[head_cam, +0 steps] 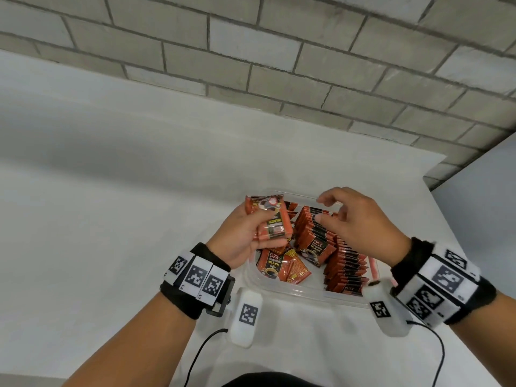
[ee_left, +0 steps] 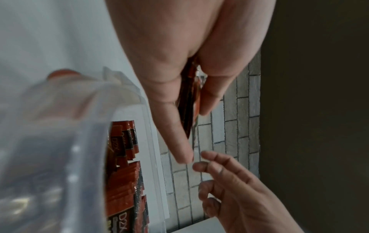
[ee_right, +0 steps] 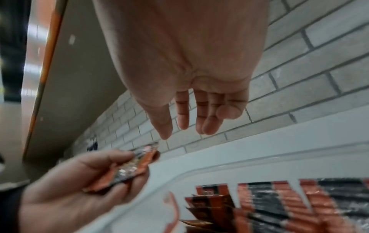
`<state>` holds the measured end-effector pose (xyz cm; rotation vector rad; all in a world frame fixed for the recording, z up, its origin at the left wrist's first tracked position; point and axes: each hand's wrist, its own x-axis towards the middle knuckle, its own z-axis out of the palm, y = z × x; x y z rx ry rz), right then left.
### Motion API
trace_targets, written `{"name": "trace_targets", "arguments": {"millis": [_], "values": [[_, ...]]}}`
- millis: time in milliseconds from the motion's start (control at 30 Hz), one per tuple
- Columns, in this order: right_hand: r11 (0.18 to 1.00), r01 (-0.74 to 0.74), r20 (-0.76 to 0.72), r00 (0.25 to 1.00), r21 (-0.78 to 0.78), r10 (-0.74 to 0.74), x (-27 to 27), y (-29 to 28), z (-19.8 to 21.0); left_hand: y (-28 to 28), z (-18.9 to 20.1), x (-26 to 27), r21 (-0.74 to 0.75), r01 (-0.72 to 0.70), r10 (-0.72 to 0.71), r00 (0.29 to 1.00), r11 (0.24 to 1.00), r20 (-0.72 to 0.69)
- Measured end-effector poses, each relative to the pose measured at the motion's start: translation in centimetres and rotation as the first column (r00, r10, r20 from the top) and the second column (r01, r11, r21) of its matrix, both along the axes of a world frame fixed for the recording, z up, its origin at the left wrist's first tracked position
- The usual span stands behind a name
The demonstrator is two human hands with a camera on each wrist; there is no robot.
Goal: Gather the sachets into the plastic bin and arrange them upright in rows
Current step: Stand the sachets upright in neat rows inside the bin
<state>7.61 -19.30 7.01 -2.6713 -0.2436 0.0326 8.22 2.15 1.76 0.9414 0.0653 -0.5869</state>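
Two hands over the clear bin point(head_cam: 282, 287): left hand point(head_cam: 240, 236) grips a small stack of sachets point(head_cam: 272, 219), right hand point(head_cam: 354, 216) hangs loose above the rows point(head_cam: 346, 263), holding nothing.

Black wristbands point(head_cam: 185, 298) carry white square-coded tags, white camera pods point(head_cam: 247, 317) and thin black cables point(head_cam: 201, 356).

Ahead of where we hold, beyond the white table point(head_cam: 111, 191), we face a wall of pale grey bricks point(head_cam: 279, 51) with darker mortar lines, evenly lit, and a plain white panel point(head_cam: 480, 185) on our right.
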Motion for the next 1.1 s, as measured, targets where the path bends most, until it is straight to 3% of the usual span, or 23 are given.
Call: {"name": "trace_targets", "arguments": {"millis": [167, 367, 467, 667, 733, 867, 967, 1100], "values": [[0.967, -0.03, -0.051, 0.998, 0.253, 0.044, -2.0, 1.5, 0.9, -1.1, 0.6, -0.4, 0.129, 0.153, -0.17, 0.976, 0.98, 0.136], [0.878, 0.139, -0.154, 0.985, 0.458, -0.075, -2.3, 1.1, 0.3, -2.3, 1.2, -0.4, 0.091, 0.094, -0.109, 0.978, 0.991, 0.176], [0.855, 0.143, -0.195, 0.98, 0.498, -0.051, -3.1, 1.1, 0.1, -2.6, 1.3, -0.5, 0.087, 0.085, -0.099, 0.98, 0.993, 0.173], [0.862, 0.111, -0.14, 0.989, 0.494, -0.047, -3.3, 0.6, 0.5, -2.7, 1.2, -0.7, 0.138, 0.094, -0.117, 0.98, 0.986, 0.163], [0.82, 0.161, -0.18, 0.981, 0.549, -0.071, -3.3, 0.8, 0.5, -2.7, 1.1, -0.8, 0.136, 0.08, -0.104, 0.979, 0.987, 0.176], [0.648, 0.292, -0.317, 0.945, 0.704, -0.081, -3.7, 0.8, 0.6, -2.7, 0.9, -0.9, 0.148, 0.02, -0.049, 0.98, 0.989, 0.191], [0.623, 0.29, -0.369, 0.929, 0.726, -0.002, -3.9, 0.8, 0.6, -2.7, 0.9, -1.0, 0.149, 0.018, -0.048, 0.979, 0.989, 0.199], [0.586, 0.348, -0.387, 0.92, 0.732, -0.063, -3.5, 0.8, 0.9, -2.5, 1.1, -1.0, 0.146, 0.022, -0.05, 0.98, 0.989, 0.192]]}}
